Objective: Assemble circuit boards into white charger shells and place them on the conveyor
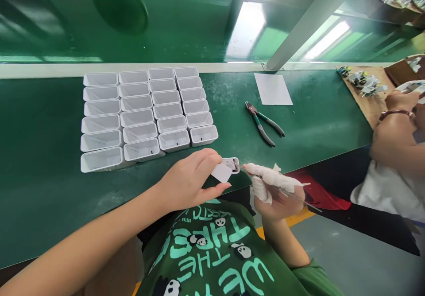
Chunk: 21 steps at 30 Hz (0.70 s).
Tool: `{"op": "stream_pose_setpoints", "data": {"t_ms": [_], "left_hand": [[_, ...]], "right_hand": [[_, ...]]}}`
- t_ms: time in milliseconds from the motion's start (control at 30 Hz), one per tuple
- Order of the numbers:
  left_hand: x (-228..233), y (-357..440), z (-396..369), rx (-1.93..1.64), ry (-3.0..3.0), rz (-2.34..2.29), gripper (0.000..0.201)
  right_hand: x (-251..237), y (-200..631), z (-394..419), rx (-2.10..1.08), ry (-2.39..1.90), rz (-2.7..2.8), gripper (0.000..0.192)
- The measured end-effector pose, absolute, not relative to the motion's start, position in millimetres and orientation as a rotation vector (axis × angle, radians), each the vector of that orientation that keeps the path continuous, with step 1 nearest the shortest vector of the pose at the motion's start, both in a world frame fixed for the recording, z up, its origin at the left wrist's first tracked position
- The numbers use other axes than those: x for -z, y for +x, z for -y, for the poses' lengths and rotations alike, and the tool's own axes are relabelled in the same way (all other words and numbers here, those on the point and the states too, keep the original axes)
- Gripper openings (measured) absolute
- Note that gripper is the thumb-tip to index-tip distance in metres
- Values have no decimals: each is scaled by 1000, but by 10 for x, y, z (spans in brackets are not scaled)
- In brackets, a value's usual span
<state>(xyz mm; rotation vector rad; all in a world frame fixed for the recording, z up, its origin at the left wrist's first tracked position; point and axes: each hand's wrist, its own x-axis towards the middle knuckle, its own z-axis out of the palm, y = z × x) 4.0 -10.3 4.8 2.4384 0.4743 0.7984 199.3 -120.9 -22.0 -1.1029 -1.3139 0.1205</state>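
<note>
Small, open-topped white plastic box [236,168]: located just off the near right corner of the block of white plastic boxes [137,118], on the person's side of it, close to the counter's front edge. Whether it rests on the counter [229,114] or is held just above cannot be told. Key relation: the box lies between the two hands, right at the left fingertips, with the right hand a little apart beyond its right end. Long axis seems to run left to right, roughly with the block's rows; its left end is hidden.

Appearance: pale wall, rounded corner, something light inside, not resolved. A flat, square-cornered white piece [222,173] stands at its near side; joined or separate, unclear.

Left hand [195,178]: thumb and fingers pinched about the box and flat piece. Right hand [279,198]: fingers wrapped in white coverings, closed round a thin, straight metal tool [287,192] whose tip points into the box opening; contact cannot be told.

Outward: green-handled metal pliers [254,112], right of the block; blank white sheet [273,89], right of its far rows; a co-worker's hand [403,99], well to its right.
</note>
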Motion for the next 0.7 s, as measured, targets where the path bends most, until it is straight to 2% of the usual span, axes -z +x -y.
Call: {"op": "stream_pose_setpoints", "data": {"t_ms": [233,367,467,600,700], "left_hand": [[-45,30,95,-797,2449,-475,36],[-51,27,91,-774,2423,-504,41],[-71,22,99,-753,2350,-591,42],[-95,8,102,-750,2274,-647,38],[-105,-2,90,-758,2272,-600,40]], "right_hand": [[234,1902,1196,-163,-1133,1250,28],[250,2069,1134,56,-1143,1240,31],[283,2366,1029,191,-1217,1578,33],[253,2687,918,16,-1435,2129,46],[132,2732,924,-143,-1459,2198,51]]}}
